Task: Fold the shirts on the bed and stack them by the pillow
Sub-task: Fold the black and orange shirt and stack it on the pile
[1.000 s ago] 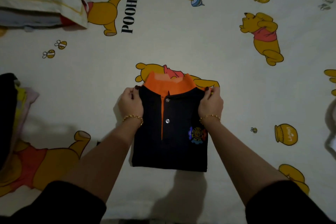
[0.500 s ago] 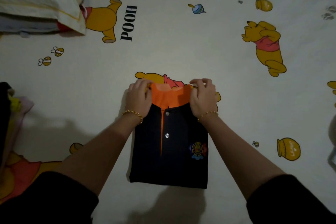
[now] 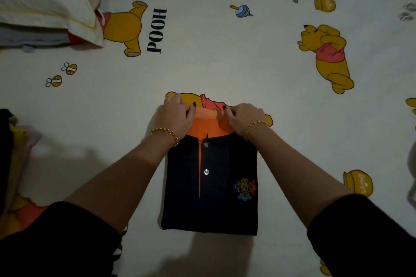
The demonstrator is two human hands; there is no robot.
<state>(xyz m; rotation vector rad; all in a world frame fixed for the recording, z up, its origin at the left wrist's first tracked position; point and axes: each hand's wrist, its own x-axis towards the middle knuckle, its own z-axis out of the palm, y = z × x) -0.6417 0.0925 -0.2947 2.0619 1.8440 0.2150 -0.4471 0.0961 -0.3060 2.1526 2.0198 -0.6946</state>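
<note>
Folded black shirt (image 3: 211,186) is lying by the bed's (image 3: 225,63) near edge. Left hand (image 3: 175,117) and right hand (image 3: 242,117) are each pinching its orange collar (image 3: 207,122), grip clamped on cloth. Risk: if lifted by the collar alone, the folds are likely dropping open, since the pillow (image 3: 45,7) is lying well apart at the far-left corner.

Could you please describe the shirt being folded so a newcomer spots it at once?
On the cartoon-bear bedsheet, look at the near middle. The folded black polo shirt lies there. Only it has an orange collar, unlike the clothes heaped at the left edge.
</note>
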